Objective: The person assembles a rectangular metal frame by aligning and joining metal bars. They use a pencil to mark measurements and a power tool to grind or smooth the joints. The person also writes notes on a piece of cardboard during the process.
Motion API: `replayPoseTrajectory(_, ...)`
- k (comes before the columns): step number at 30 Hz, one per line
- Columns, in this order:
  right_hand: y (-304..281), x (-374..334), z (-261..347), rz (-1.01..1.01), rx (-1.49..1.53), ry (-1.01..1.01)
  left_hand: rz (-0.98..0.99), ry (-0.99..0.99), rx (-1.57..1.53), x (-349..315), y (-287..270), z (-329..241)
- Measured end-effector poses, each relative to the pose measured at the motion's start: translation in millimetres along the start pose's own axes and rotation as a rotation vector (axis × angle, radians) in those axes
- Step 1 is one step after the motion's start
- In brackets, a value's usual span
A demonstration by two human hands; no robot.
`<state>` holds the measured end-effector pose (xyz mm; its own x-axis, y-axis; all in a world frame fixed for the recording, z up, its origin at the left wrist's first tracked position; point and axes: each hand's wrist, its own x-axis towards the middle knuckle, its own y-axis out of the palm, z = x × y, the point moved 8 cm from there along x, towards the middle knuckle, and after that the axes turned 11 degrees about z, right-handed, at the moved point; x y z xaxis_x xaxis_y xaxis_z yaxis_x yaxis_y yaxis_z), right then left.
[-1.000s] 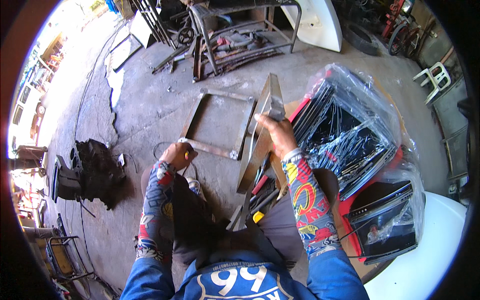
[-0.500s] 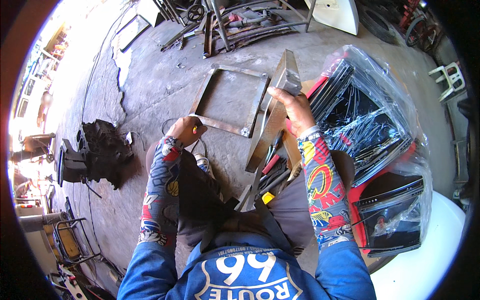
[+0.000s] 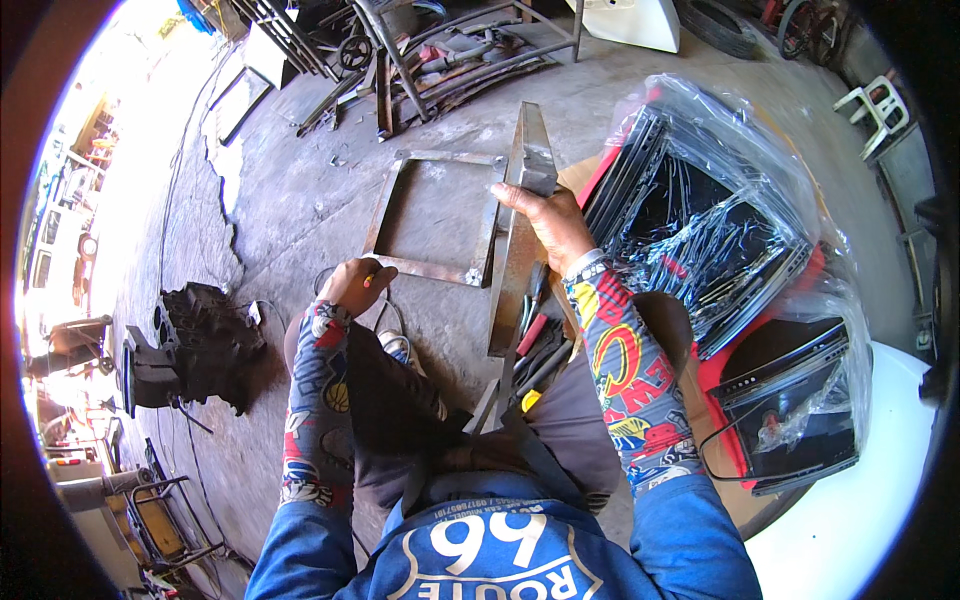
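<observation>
Gripping a rusty, grey-brown metal piece [image 3: 508,295] in the right hand [image 3: 556,225], beside a rectangular, rusty metal frame [image 3: 430,269] lying flat, apparently joined; clenching a small yellow-and-red object [image 3: 369,280] in the left hand [image 3: 346,286]; leaving further steps unclear.

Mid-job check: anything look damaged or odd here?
Yes: a jagged, crack-like line crosses the concrete floor, left of the metal frame. The metal bar in the right hand has brown, rust-like stains.
</observation>
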<state>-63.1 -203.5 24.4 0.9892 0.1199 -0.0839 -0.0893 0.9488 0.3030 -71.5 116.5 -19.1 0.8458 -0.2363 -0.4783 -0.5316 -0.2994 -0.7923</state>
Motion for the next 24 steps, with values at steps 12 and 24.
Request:
replayPoseTrajectory(12, 6, 0, 4, 0.002, -0.038, -0.002, -0.028, 0.079, 0.054, -5, -4, -7)
replayPoseTrajectory(24, 6, 3, -2, 0.002, -0.029, -0.002, -0.035, 0.093, 0.042, -8, -5, -8)
